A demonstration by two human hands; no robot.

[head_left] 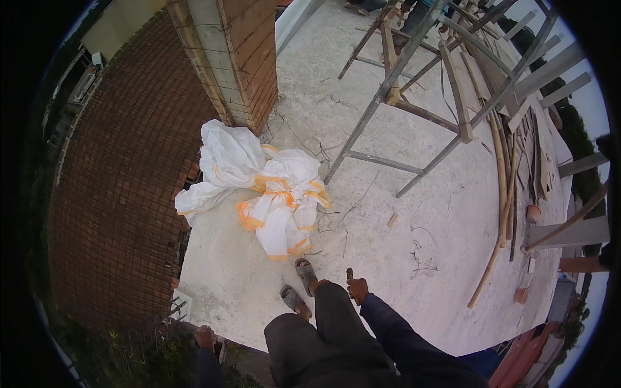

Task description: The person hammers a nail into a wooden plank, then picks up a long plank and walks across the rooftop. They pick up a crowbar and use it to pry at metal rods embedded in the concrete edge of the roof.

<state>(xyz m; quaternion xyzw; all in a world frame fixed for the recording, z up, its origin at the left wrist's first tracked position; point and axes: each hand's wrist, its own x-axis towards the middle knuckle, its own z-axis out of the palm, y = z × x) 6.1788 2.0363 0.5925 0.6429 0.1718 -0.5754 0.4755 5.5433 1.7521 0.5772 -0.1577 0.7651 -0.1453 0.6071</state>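
My right hand (358,290) is closed round a short tool with a dark, rounded end (350,273); its exact kind is too small to make out. It is held out in front of my right thigh, above the concrete slab (388,258). My left hand (205,337) hangs low at the left, by the slab's edge, with its fingers curled in and nothing showing in them. Ahead of my sandalled feet (299,285) lies a crumpled heap of white woven sacks (284,200) with orange bands, apart from both hands.
Behind the sacks rises a boarded column form (239,64). A metal scaffold frame (381,97) stands ahead right, a person (417,16) beyond it. Boards and bamboo poles (508,174) lie at the right. Left, the slab drops off beside a tiled roof (123,181).
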